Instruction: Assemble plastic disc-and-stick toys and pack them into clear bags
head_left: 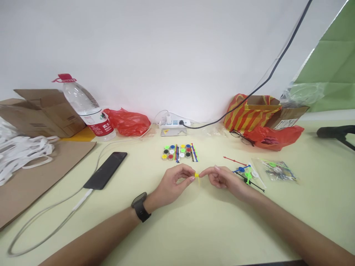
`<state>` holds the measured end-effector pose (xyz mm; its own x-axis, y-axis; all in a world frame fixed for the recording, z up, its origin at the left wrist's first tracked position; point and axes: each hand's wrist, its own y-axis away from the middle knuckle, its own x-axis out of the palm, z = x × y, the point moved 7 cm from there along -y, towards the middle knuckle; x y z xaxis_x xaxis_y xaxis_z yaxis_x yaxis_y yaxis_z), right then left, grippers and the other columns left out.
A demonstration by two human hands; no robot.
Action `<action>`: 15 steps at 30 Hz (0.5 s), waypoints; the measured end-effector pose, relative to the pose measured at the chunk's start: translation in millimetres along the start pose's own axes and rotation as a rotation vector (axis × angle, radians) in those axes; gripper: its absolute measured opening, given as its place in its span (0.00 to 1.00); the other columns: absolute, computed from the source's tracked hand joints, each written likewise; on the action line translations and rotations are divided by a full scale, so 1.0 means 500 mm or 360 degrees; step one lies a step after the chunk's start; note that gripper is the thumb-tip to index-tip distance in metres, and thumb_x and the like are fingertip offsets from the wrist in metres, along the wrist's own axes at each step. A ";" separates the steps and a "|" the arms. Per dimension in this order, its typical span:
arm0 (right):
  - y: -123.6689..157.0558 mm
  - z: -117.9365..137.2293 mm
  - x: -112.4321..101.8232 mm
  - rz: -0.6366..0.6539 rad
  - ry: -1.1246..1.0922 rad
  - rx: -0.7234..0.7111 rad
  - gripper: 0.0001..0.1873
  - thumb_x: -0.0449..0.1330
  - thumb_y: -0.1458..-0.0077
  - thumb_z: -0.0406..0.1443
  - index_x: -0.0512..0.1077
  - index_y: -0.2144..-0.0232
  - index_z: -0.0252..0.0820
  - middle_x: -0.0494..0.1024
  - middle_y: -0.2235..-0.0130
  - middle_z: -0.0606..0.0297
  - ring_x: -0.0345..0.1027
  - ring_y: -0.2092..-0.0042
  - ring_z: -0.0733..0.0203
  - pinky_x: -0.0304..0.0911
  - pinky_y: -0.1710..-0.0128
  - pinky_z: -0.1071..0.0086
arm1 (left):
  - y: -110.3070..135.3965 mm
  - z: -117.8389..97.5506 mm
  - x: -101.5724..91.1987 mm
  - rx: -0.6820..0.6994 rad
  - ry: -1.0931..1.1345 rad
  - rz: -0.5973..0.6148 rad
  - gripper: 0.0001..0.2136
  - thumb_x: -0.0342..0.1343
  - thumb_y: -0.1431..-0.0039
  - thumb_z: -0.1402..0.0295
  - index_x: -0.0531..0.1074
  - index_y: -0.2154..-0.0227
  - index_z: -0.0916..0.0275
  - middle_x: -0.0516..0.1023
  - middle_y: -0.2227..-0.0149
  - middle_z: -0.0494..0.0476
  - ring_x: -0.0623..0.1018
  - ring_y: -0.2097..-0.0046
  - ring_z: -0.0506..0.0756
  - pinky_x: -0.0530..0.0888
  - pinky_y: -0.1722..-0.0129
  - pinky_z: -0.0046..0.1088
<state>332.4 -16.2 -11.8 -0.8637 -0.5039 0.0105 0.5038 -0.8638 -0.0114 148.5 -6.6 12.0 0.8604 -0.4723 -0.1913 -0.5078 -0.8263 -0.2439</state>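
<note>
My left hand (pixel 176 183) is closed in a pinch on a small yellow spinner (pixel 196 175), thumb and fingertips at its left side. A thin, blurred yellow strip hangs below it. From the right, the index finger of my right hand (pixel 222 179) reaches out to the spinner; whether it touches is hard to tell. The other right fingers curl loosely, with nothing visible in them. Just beyond my right hand lie assembled arrow spinners: a blue one (pixel 241 169), a green one (pixel 248 176) and a red arrow (pixel 235 160).
Coloured round bases (pixel 170 152) and thin arrows (pixel 195 152) lie in rows ahead. A clear bag of parts (pixel 279 170) is at right. Around them are a phone (pixel 105 170) on a cable, a bottle (pixel 85 107), a power strip (pixel 174 124) and a red bag (pixel 274 137).
</note>
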 end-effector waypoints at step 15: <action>0.003 0.012 -0.008 -0.0123 -0.0044 -0.0084 0.28 0.53 0.31 0.54 0.73 0.43 0.41 0.59 0.74 0.71 0.48 0.74 0.64 0.42 0.76 0.68 | 0.000 -0.003 0.000 0.0012 -0.0002 -0.0005 0.07 0.62 0.34 0.65 0.75 0.57 0.62 0.79 0.59 0.58 0.80 0.56 0.55 0.78 0.52 0.33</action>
<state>336.6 -15.3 -5.9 -0.8988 -0.4364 0.0409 0.4336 -0.8990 -0.0623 148.3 -7.1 13.6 0.8620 -0.4692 -0.1917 -0.5053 -0.8254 -0.2519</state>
